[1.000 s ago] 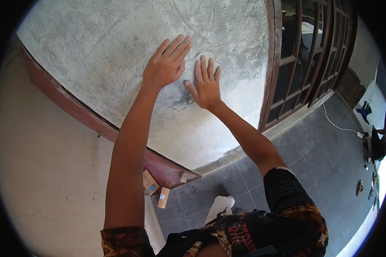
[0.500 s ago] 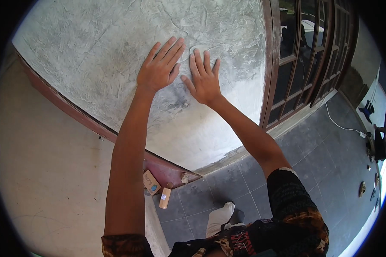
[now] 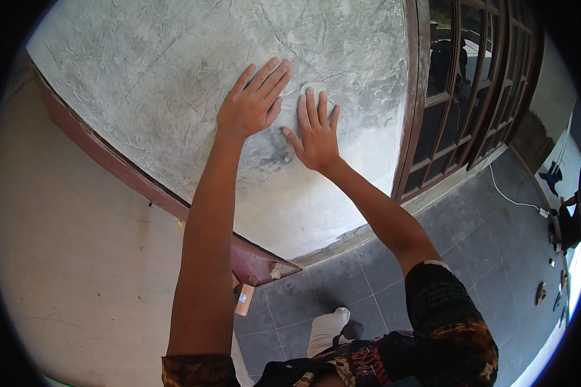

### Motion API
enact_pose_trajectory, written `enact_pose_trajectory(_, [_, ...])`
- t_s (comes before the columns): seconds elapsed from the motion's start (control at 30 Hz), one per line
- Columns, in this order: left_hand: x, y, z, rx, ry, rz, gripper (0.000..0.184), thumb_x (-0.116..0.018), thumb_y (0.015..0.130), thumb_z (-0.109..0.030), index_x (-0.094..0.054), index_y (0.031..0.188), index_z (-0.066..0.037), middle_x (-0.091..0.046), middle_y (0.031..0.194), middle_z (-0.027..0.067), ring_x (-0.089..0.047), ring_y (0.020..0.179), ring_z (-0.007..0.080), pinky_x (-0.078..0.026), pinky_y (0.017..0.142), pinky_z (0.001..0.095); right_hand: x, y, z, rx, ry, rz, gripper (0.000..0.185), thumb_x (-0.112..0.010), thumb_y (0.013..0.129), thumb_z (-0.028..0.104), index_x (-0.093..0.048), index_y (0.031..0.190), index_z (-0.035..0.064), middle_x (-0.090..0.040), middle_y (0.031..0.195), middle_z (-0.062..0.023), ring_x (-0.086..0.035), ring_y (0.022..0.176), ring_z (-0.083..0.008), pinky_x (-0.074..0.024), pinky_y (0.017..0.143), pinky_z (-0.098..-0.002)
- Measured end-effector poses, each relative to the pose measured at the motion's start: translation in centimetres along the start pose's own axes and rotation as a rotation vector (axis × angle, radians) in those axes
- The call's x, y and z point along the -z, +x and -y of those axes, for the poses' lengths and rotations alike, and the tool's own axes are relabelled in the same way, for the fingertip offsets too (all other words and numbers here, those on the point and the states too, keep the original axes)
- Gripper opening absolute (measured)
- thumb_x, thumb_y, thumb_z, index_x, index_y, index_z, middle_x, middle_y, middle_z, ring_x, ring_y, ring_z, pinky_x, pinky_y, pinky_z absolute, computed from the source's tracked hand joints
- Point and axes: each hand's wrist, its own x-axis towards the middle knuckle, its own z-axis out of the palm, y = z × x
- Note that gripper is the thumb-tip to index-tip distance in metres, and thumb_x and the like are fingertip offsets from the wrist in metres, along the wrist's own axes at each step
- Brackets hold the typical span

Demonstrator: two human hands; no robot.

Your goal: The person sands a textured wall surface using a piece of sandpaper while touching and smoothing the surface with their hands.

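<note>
Rough grey plaster with ridges and cracks covers the wall [image 3: 174,84] in front of me. My left hand [image 3: 250,103] lies flat against it, fingers stretched out and nothing seen in them. Just to its right, my right hand [image 3: 317,132] is pressed to the wall with its fingers extended and thumb apart. Beneath those fingers is a pale flat pad [image 3: 314,86]; only its rounded upper edge shows, and the palm hides the rest. Below both hands the wall surface turns smoother and whiter.
A brown window frame [image 3: 416,97] with glass panes borders the wall on the right. Red-brown trim [image 3: 110,164] edges its left side. On the grey tiles [image 3: 342,277] stands a small light-brown box [image 3: 244,300]. A white cable [image 3: 507,189] and sandals [image 3: 541,293] lie farther right.
My right hand and the pale pad under it have slid a little down the wall. The left hand stays nearly in place. The view has shifted slightly, and my left arm now covers a cardboard box.
</note>
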Motion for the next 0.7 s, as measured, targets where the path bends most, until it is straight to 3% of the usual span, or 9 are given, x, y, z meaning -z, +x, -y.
enact_pose_trajectory(0.13, [0.0,0.0,-0.2,-0.006,0.073,0.019,0.054,-0.057,0.093,-0.031,-0.051,0.146,-0.02,-0.042,0.157,-0.0054,-0.037,0.144,0.0142,-0.027,0.121,0.0395,-0.8,-2.6,-1.0,0.007,-0.036,0.149,0.076,-0.047,0.1,0.048,-0.03,0.152,-0.0044,-0.019,0.163,-0.0221,-0.012,0.15,-0.0472,-0.0105,0.111,-0.0739])
enact_pose_trajectory(0.2, [0.0,0.1,-0.2,0.0,0.045,0.017,0.055,-0.056,0.093,-0.029,-0.05,0.147,-0.02,-0.042,0.157,-0.0054,-0.037,0.145,0.0142,-0.027,0.121,0.0401,1.0,2.5,-1.5,0.024,-0.049,-0.072,0.075,-0.047,0.1,0.047,-0.03,0.152,-0.0049,-0.02,0.163,-0.0225,-0.013,0.15,-0.0469,-0.0092,0.111,-0.0732])
enact_pose_trajectory(0.3, [0.0,-0.1,-0.1,0.014,-0.002,0.016,0.056,-0.056,0.093,-0.026,-0.049,0.148,-0.02,-0.043,0.156,-0.0056,-0.037,0.145,0.0143,-0.027,0.12,0.0407,1.3,3.0,-0.6,-0.007,0.013,-0.096,0.075,-0.047,0.1,0.046,-0.03,0.152,-0.0053,-0.019,0.163,-0.0222,-0.012,0.15,-0.0464,-0.0081,0.112,-0.0727])
enact_pose_trajectory(0.43, [0.3,0.0,-0.2,0.007,0.014,0.011,0.056,-0.056,0.092,-0.023,-0.049,0.148,-0.019,-0.043,0.156,-0.0059,-0.037,0.145,0.0144,-0.028,0.12,0.041,-1.1,-4.5,0.2,0.038,0.017,0.185,0.08,-0.047,0.098,0.053,-0.031,0.152,-0.0038,-0.019,0.164,-0.0207,-0.012,0.15,-0.0461,-0.0084,0.112,-0.073])
enact_pose_trajectory(0.53, [0.1,-0.1,-0.1,-0.003,0.092,0.037,0.054,-0.054,0.093,-0.027,-0.05,0.147,-0.021,-0.04,0.158,-0.0066,-0.034,0.146,0.0128,-0.025,0.122,0.0387,0.6,1.5,-0.9,0.038,-0.013,-0.029,0.078,-0.045,0.1,0.052,-0.03,0.152,-0.0043,-0.02,0.163,-0.021,-0.012,0.15,-0.0462,-0.0075,0.112,-0.073])
enact_pose_trajectory(0.63, [0.1,0.0,-0.2,0.007,0.039,0.011,0.054,-0.054,0.093,-0.026,-0.05,0.147,-0.02,-0.04,0.158,-0.0065,-0.034,0.146,0.0128,-0.024,0.122,0.039,0.2,2.0,0.2,-0.017,0.058,-0.098,0.078,-0.044,0.1,0.051,-0.03,0.151,-0.0058,-0.019,0.163,-0.022,-0.01,0.151,-0.0465,-0.0067,0.112,-0.0727])
enact_pose_trajectory(0.7, [0.0,-0.1,-0.1,0.0,0.061,0.017,0.055,-0.054,0.093,-0.026,-0.05,0.147,-0.02,-0.039,0.158,-0.0066,-0.034,0.146,0.0126,-0.024,0.122,0.039,-2.1,-3.0,1.4,-0.019,0.104,0.02,0.078,-0.044,0.099,0.052,-0.031,0.151,-0.0058,-0.018,0.163,-0.0223,-0.009,0.151,-0.047,-0.0064,0.111,-0.0742])
